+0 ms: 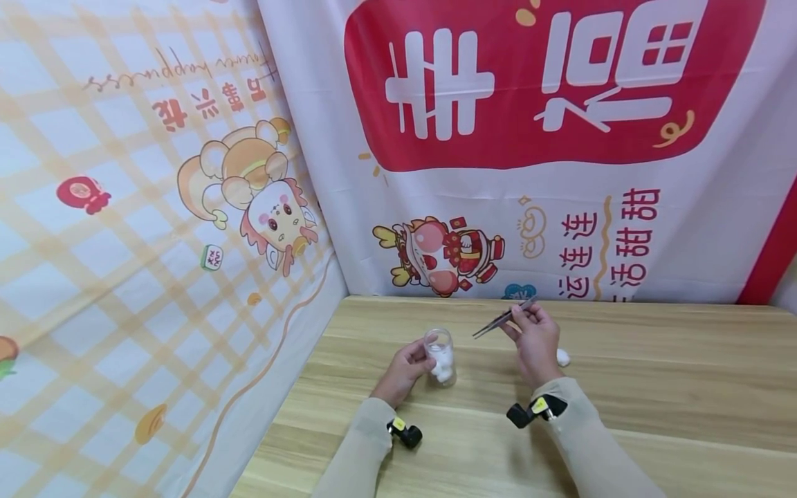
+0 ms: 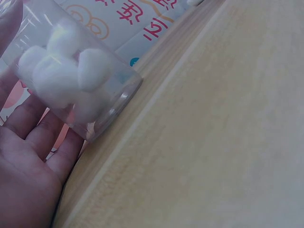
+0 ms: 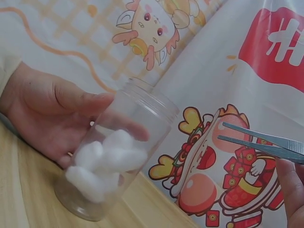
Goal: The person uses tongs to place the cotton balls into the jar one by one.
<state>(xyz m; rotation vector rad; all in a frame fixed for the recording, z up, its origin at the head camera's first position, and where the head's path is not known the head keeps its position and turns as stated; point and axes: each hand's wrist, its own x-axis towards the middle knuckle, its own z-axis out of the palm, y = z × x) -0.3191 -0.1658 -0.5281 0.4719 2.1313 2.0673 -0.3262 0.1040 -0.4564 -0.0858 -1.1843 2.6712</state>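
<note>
My left hand (image 1: 401, 373) grips a clear, lidless jar (image 1: 438, 335) around its side, thumb and fingers on opposite faces. Several white cotton balls (image 3: 102, 164) lie in the jar's lower part, and its base appears to rest on the table. To the right, my right hand (image 1: 538, 344) pinches metal tweezers (image 1: 503, 321). Their tips point toward the jar, stand slightly apart and have nothing between them in the right wrist view. Another cotton ball (image 1: 563, 357) lies on the table just right of my right hand, partly hidden by it.
The wood-grain table (image 1: 672, 387) extends right and toward me. A printed cloth (image 1: 560, 166) hangs along its back edge, and a checked cloth (image 1: 156, 277) closes off the left side. Small black cameras (image 1: 407, 434) are strapped to both wrists.
</note>
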